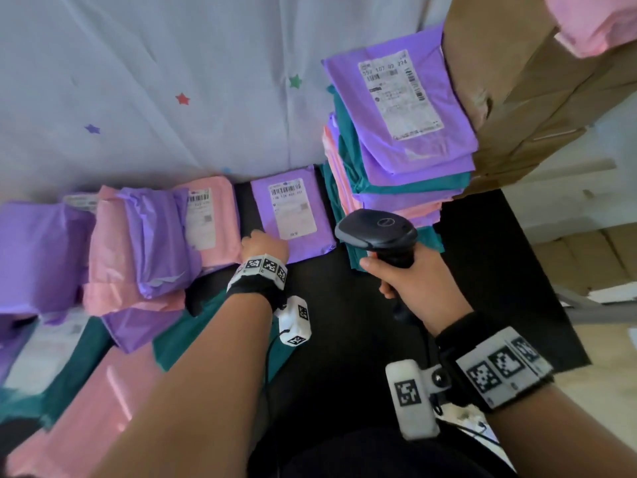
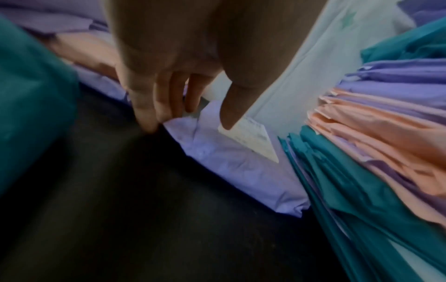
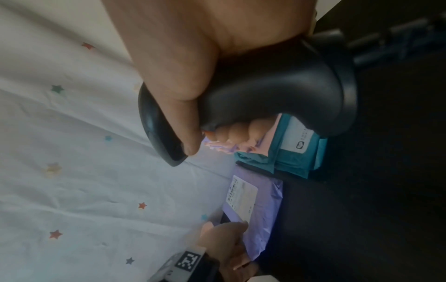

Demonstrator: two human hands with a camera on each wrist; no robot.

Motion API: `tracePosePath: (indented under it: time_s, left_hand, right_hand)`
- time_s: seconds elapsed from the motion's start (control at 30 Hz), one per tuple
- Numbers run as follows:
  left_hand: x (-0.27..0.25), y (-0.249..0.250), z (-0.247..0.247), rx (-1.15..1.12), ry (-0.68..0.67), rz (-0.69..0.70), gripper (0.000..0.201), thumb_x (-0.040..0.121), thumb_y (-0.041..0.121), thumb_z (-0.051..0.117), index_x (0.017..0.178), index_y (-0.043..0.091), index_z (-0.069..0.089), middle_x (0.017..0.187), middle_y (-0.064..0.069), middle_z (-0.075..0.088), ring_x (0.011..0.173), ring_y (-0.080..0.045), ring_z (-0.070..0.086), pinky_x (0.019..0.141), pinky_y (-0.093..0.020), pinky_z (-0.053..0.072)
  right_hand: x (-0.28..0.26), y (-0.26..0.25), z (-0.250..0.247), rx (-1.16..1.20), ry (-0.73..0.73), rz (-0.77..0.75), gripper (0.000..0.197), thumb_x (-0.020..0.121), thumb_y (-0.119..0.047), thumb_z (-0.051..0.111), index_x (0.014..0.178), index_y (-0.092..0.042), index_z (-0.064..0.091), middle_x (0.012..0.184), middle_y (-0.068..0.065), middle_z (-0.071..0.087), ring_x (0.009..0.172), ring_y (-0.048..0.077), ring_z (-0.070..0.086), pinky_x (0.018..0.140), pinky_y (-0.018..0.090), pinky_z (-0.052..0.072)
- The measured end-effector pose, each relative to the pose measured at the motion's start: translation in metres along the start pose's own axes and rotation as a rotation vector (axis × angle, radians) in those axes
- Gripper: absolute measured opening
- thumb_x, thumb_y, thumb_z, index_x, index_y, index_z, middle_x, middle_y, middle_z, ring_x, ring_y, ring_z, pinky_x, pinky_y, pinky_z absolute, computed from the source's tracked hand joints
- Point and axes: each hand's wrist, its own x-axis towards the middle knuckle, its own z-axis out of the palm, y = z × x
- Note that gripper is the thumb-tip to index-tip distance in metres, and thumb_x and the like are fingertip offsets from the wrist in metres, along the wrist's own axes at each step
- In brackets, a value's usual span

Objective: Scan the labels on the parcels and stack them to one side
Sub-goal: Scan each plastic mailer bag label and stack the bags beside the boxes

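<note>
Landmark: the tall stack (image 1: 400, 139) of purple, teal and pink parcels; every place below is given from it.
Parcel in hand: a purple parcel (image 1: 293, 219) lies flat on the table, label (image 1: 294, 208) up, just left of the stack's base.
Left hand (image 1: 263, 244): your grip is on the parcel's near left corner, fingers (image 2: 144, 112) curled down at its edge and thumb on top by the label; it looks like a light pinch, though blur hides whether the fingers are under the edge.
Right hand (image 1: 410, 281): your grip is wrapped tight round the handle of a black scanner (image 1: 377, 232), whose head hovers just in front of the stack, aimed toward the label.
Waiting parcels: a loose pile (image 1: 138, 243) lies further left of the stack, overlapping.
Risk: the stack leans and its layers are slippery film; I judge that a careless drop on top, or a knock from the scanner, could slide it over.
Risk: a pink parcel's label (image 1: 201, 215) lies close by; the scanner may read that one instead.
Surface: black table (image 1: 344, 339), with a pale star-printed cloth (image 1: 172, 81) behind the stack.
Room: brown cardboard (image 1: 517, 98) towers right of the stack.
</note>
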Motion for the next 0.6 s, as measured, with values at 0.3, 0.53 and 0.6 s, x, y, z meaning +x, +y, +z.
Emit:
tracePosePath:
  time_s: [0.3,0.53,0.6]
  left_hand:
    - [0.015,0.010,0.015,-0.184,-0.061,-0.038,0.047,0.079,0.011,0.066,0.119,0.001,0.044,0.116,-0.016,0.059,0.105,-0.032,0.061,0.079,-0.033,0.048]
    - [0.013,0.007,-0.003,-0.288,-0.085,0.020,0.024,0.083,0.011,0.061,0.107,0.007,0.062,0.088,-0.005,0.058,0.080,-0.023,0.058,0.065,-0.025,0.040]
    - [0.004,0.001,-0.010,-0.369,-0.042,0.046,0.020,0.086,0.012,0.061,0.106,0.009,0.059,0.093,-0.005,0.055,0.083,-0.021,0.054,0.069,-0.026,0.039]
  right_hand:
    - [0.005,0.001,0.003,-0.018,-0.002,0.058,0.023,0.082,-0.023,0.078,0.096,-0.008,0.068,0.053,-0.010,0.063,0.045,0.002,0.054,0.048,0.012,0.045]
    - [0.001,0.000,0.005,-0.034,-0.016,0.053,0.021,0.082,-0.026,0.079,0.095,-0.014,0.067,0.055,-0.010,0.064,0.047,0.002,0.056,0.047,0.012,0.045]
    - [-0.002,0.000,0.008,-0.043,-0.021,0.045,0.021,0.079,-0.025,0.081,0.090,-0.016,0.065,0.053,-0.012,0.063,0.044,0.000,0.055,0.042,0.012,0.042]
